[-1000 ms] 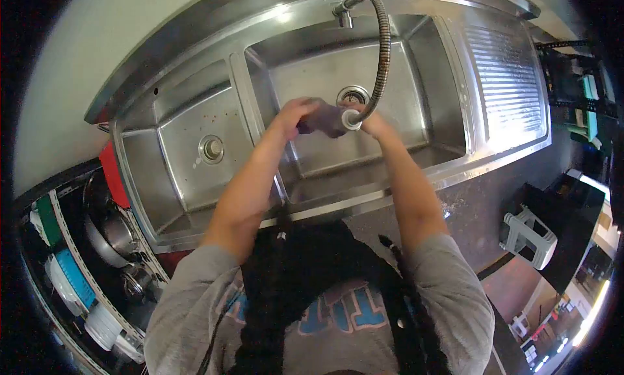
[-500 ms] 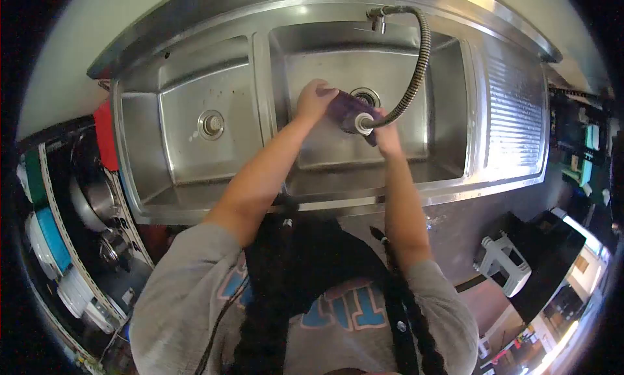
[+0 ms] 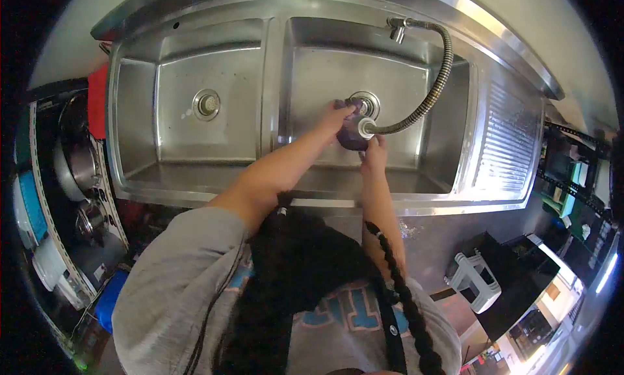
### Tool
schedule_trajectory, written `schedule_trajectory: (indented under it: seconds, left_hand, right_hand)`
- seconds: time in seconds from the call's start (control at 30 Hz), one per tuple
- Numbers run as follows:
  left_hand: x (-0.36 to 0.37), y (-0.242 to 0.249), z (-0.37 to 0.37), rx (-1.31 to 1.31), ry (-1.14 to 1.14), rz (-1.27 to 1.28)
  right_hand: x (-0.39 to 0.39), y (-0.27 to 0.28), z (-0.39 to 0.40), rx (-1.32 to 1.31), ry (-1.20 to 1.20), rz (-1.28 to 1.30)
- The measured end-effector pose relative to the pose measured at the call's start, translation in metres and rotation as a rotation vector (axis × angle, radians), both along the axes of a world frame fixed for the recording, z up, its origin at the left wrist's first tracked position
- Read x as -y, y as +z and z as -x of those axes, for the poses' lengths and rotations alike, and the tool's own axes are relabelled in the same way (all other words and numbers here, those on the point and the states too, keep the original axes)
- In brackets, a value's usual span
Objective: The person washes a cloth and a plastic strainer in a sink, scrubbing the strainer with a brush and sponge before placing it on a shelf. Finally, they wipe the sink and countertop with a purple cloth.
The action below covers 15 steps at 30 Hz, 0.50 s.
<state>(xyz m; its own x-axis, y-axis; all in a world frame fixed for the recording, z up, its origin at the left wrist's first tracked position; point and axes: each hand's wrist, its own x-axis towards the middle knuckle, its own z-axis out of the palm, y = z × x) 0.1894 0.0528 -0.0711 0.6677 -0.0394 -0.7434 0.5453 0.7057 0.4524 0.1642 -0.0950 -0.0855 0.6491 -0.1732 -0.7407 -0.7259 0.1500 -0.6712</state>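
Note:
Over the right sink basin (image 3: pixel 318 72), both hands are on a dark purple item (image 3: pixel 351 135); its exact kind is unclear. My left hand (image 3: pixel 337 119) is closed on its upper left side, the thumb lying across it. At its lower right edge, my right hand (image 3: pixel 374 155) is closed, with the fingertips partly hidden beneath the hose end. The pale round end (image 3: pixel 367 128) of a ribbed metal hose (image 3: pixel 426 108) overlaps the purple item from the right. Just behind the item is the round drain (image 3: pixel 367 103).
The hose arches from a faucet fitting (image 3: pixel 398 31) at the back wall. The left basin (image 3: pixel 208 141) has its own drain (image 3: pixel 208 104). Right of the basins is a ridged drainboard (image 3: pixel 510 141). A shelf with pots (image 3: pixel 81 163) stands left; a white step stool (image 3: pixel 474 281) is behind right.
The purple item has turned and looks more compact and rounded. My right hand has moved down and left, and my left hand a little right and down. The view has shifted slightly.

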Motion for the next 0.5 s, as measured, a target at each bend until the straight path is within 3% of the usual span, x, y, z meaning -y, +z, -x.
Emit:
schedule_trajectory:
  seconds: [0.03,0.07,0.1,0.13,0.2,0.23,0.27,0.33,0.4,0.47,0.5]
  left_hand:
    - [0.004,-0.010,0.002,0.071,-0.079,-0.312]
    - [0.008,-0.017,0.001,0.143,-0.155,-0.625]
    - [0.013,-0.006,0.004,0.120,-0.204,-0.711]
    - [0.016,-0.012,0.005,0.119,-0.197,-0.712]
    - [0.019,-0.026,0.008,0.053,-0.055,-0.794]
    - [0.012,-0.024,0.008,0.031,0.057,-0.607]
    - [0.003,-0.019,0.005,0.029,0.061,-0.607]
    - [-0.014,-0.011,-0.001,0.086,0.114,-0.623]
    - [-0.020,-0.009,0.000,0.115,0.057,-0.740]
    - [-0.018,-0.020,-0.003,-0.020,0.196,0.015]
    - [-0.016,-0.018,-0.002,-0.020,0.205,0.015]
  right_hand:
    - [-0.002,0.006,0.000,0.000,0.002,0.000]
    - [-0.012,0.029,-0.004,-0.183,-0.029,-0.260]
    - [-0.021,0.039,-0.005,-0.368,-0.058,-0.517]
    - [-0.031,0.038,-0.005,-0.368,-0.052,-0.517]
    - [-0.048,0.020,-0.011,-0.114,-0.057,-0.906]
    - [-0.050,0.006,-0.010,0.036,0.023,-0.777]
    - [-0.054,-0.003,-0.008,0.033,0.027,-0.777]
    - [-0.067,-0.012,-0.002,0.217,-0.044,-0.451]
    - [-0.077,0.003,-0.007,0.179,-0.094,-0.441]
    - [-0.077,0.010,-0.013,0.143,-0.141,-0.431]
    - [-0.062,-0.001,-0.018,0.109,-0.073,-0.497]
